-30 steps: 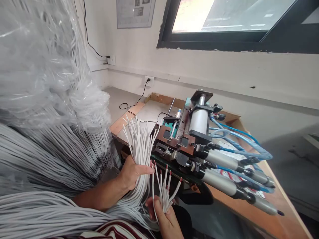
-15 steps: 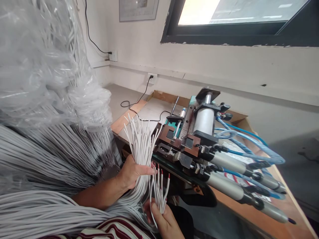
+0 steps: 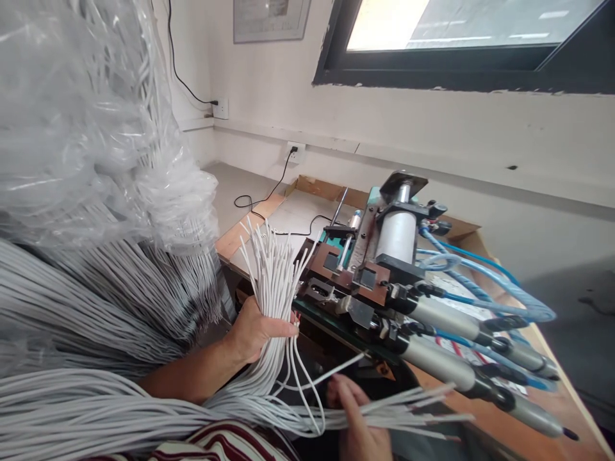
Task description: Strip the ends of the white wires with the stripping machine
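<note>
My left hand (image 3: 257,331) is closed round a thick bundle of white cables (image 3: 275,275), whose cut ends fan upward in front of the machine. A few cables with reddish tips are tucked by its thumb, some looping down below it. Lower and to the right, my right hand (image 3: 358,416) is closed round a smaller bunch of white cables (image 3: 408,413), their ends pointing right and slightly blurred. One single cable (image 3: 341,366) sticks out above that hand. Just beyond the left hand stands a pneumatic machine (image 3: 353,269) with metal clamps and silver cylinders.
Long grey-white cables (image 3: 86,410) lie across the lap and left side. Plastic-wrapped cable bundles (image 3: 96,160) rise at the left. Blue air hoses (image 3: 504,288) curve off the machine on a wooden-edged bench (image 3: 542,422). A black cord (image 3: 278,182) runs to a wall socket.
My right hand has moved right and down, and its bunch of cables has swung from upright to pointing right. My left hand has kept its hold on the thick bundle in nearly the same place.
</note>
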Action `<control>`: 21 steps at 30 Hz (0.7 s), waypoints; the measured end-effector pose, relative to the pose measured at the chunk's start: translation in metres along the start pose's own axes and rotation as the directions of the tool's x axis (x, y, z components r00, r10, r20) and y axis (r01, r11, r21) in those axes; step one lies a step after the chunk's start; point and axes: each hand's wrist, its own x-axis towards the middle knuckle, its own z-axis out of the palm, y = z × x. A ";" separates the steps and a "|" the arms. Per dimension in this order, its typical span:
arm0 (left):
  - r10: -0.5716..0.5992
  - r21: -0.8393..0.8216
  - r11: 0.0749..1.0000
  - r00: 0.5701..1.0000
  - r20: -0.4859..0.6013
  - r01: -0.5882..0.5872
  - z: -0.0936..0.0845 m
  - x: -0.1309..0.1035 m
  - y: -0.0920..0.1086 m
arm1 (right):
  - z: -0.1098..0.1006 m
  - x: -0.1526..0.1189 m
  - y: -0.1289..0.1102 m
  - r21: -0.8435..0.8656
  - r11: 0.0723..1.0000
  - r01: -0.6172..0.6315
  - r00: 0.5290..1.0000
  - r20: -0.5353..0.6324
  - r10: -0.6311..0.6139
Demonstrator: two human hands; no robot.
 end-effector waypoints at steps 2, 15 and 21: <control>0.011 0.035 0.999 1.000 -0.004 -0.011 0.002 0.000 0.000 | -0.011 0.004 -0.012 -0.223 0.971 0.085 0.972 -0.197 -0.130; 0.049 0.197 0.978 0.996 0.077 -0.063 0.004 -0.009 -0.008 | 0.037 -0.002 -0.041 -0.109 0.832 0.544 0.792 0.396 -0.466; 0.023 0.127 0.991 0.993 0.120 -0.038 0.006 -0.008 -0.008 | 0.036 -0.008 -0.048 -0.024 0.939 0.342 0.871 0.382 -0.308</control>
